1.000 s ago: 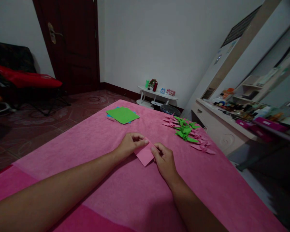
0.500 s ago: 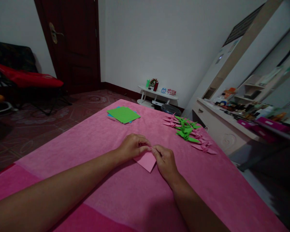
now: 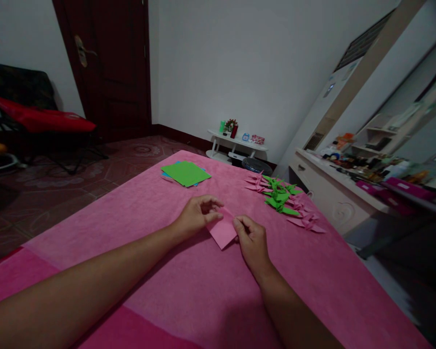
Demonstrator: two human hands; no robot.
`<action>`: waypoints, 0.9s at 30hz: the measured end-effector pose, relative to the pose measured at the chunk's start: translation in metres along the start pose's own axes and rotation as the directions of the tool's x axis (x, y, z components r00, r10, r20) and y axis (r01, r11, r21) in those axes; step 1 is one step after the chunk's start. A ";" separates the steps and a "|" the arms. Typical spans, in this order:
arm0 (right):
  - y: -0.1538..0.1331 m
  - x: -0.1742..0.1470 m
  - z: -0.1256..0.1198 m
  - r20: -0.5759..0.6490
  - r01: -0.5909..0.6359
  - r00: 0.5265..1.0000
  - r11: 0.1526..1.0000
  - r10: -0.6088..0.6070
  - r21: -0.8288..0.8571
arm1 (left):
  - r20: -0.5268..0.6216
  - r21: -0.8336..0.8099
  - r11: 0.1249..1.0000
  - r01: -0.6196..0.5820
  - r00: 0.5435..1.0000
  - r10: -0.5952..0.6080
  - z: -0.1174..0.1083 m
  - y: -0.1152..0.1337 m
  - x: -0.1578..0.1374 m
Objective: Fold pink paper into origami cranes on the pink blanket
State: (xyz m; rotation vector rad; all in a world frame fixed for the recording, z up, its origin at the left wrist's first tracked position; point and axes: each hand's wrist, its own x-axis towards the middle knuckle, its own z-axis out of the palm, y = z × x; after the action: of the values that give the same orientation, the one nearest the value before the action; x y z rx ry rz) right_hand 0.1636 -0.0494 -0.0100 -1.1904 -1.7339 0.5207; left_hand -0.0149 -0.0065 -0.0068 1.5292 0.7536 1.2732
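Observation:
A small folded piece of pink paper (image 3: 223, 232) is held between my hands over the pink-covered table, one corner pointing down toward me. My right hand (image 3: 252, 240) pinches its right corner between thumb and bent fingers. At the upper left edge, my left hand (image 3: 199, 213) has its thumb against the paper and its fingers curved round behind; a gap shows between thumb and fingers. Ahead and to the left lies a stack of square paper sheets (image 3: 186, 173), green on top with blue and pink edges below. Folded green paper cranes (image 3: 279, 200) and pink paper cranes (image 3: 307, 222) are grouped at the right.
The table's pink cloth (image 3: 160, 286) runs under both forearms. A dresser (image 3: 334, 189) crowded with bottles and boxes stands close along the right side. Beyond the far edge are a low white shelf (image 3: 238, 139) and a dark round lid (image 3: 256, 165). A red folding chair (image 3: 47, 118) sits at left.
My hands have drawn apart slightly. The left fingers and thumb have spread from a tight pinch at the paper's top, and more of the pink paper shows, shifted slightly up and left.

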 end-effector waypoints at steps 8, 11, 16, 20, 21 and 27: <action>-0.004 0.000 0.004 -0.103 0.020 0.995 0.998 -0.014 0.059 | -0.009 -0.056 0.998 0.024 1.000 -0.024 0.008 0.005 -0.004; -0.006 0.000 0.004 -0.115 0.073 0.991 0.997 -0.071 0.012 | -0.009 -0.024 1.000 0.011 1.000 -0.011 0.008 0.005 -0.005; -0.007 0.000 0.004 -0.114 0.072 0.991 0.997 -0.070 0.015 | 0.027 -0.026 0.999 0.048 0.999 -0.047 0.009 0.001 -0.006; -0.008 0.000 0.006 -0.114 0.079 0.991 0.996 -0.073 0.047 | 0.052 -0.042 0.996 0.083 0.995 -0.081 0.011 0.002 -0.007; -0.008 0.000 0.006 -0.118 0.088 0.990 0.995 -0.081 0.056 | 0.056 -0.047 0.995 0.089 0.995 -0.086 0.012 0.004 -0.007; -0.013 0.001 0.006 -0.129 0.113 0.987 0.989 -0.100 0.096 | 0.079 -0.044 0.996 0.072 0.995 -0.068 0.014 0.010 -0.008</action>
State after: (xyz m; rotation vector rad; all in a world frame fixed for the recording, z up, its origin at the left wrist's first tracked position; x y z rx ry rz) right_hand 0.1519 -0.0533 -0.0030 -1.0302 -1.6350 0.4564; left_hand -0.0048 -0.0210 -0.0001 1.4929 0.7171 1.1657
